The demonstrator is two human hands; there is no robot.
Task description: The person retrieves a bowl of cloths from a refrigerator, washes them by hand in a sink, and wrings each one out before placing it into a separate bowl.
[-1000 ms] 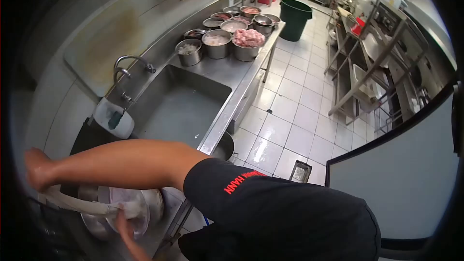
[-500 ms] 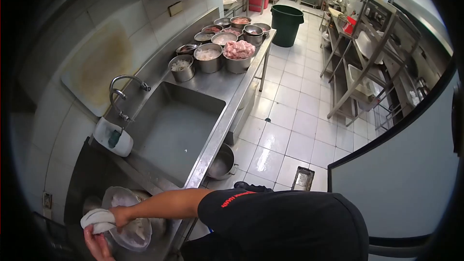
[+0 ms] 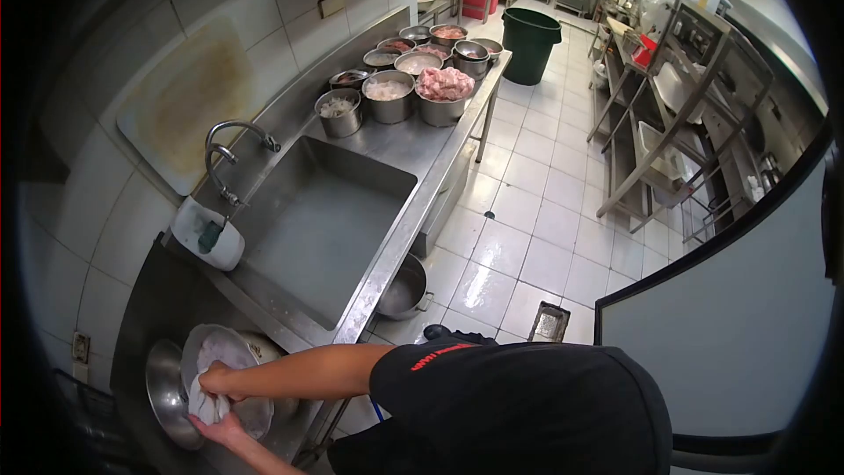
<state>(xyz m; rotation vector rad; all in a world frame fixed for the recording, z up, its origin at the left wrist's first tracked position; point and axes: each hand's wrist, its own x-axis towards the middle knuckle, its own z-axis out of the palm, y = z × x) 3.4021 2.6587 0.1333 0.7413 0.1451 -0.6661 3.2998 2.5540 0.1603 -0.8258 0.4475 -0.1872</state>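
My right hand (image 3: pixel 217 380) is closed on a bunched white cloth (image 3: pixel 207 408), gripping it from above. Below it, my left hand (image 3: pixel 220 429) is pressed against the cloth's lower end, its fingers partly hidden by the fabric. Both hands are over the near side of a pale, see-through bowl (image 3: pixel 261 420) with whitish contents that I cannot make out. A shiny metal bowl (image 3: pixel 165 396) sits beside it on the left. Another rounded container (image 3: pixel 264 348) is partly hidden behind the pale bowl.
A steel sink (image 3: pixel 321 220) holds cloudy water under a curved faucet (image 3: pixel 242 130). Beside it stands a cut white jug (image 3: pixel 208 233) with a green scrubber. Several metal pots of food, one heaped with pink meat (image 3: pixel 444 84), crowd the counter. A large pot (image 3: pixel 404 288) rests below.
The white cloth and both hands have moved rightward over the pale bowl. My left hand has come in under the cloth. The metal bowl is now more visible. The view has shifted slightly.
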